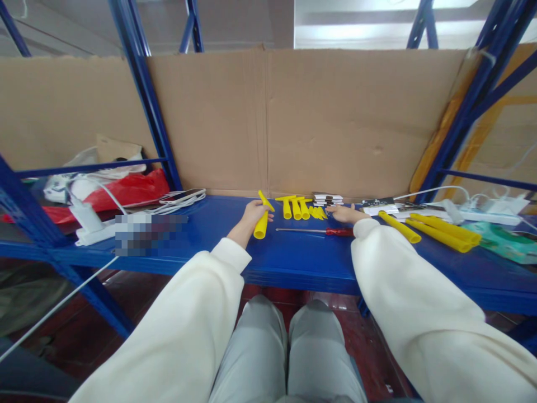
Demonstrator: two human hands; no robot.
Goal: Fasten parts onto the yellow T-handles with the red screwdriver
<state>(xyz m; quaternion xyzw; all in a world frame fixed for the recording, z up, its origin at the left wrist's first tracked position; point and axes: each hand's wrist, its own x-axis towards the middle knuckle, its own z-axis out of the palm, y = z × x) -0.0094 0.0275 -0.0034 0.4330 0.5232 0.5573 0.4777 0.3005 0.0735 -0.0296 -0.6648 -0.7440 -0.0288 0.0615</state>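
My left hand (pixel 252 215) is closed around a yellow T-shaped tube piece (pixel 260 226), its round open end facing me and its crosspiece sticking up past the fingers. My right hand (pixel 344 214) reaches in from the right, fingers stretched out, beside several small yellow pieces (pixel 318 212) and a stack of black and white flat items (pixel 328 199). Whether its fingertips touch either is too small to tell. Between the hands, several similar yellow T-shaped pieces (pixel 297 208) stand in a row. A screwdriver (pixel 335 232) with a red handle lies in front of them.
Several long yellow tubes (pixel 440 232) lie at the right, near a green packet (pixel 505 242) and white power strip (pixel 482 216). Cables and another power strip (pixel 104 230) are on the left. Cardboard (pixel 335 123) and blue posts (pixel 146 95) bound the blue shelf (pixel 222 224).
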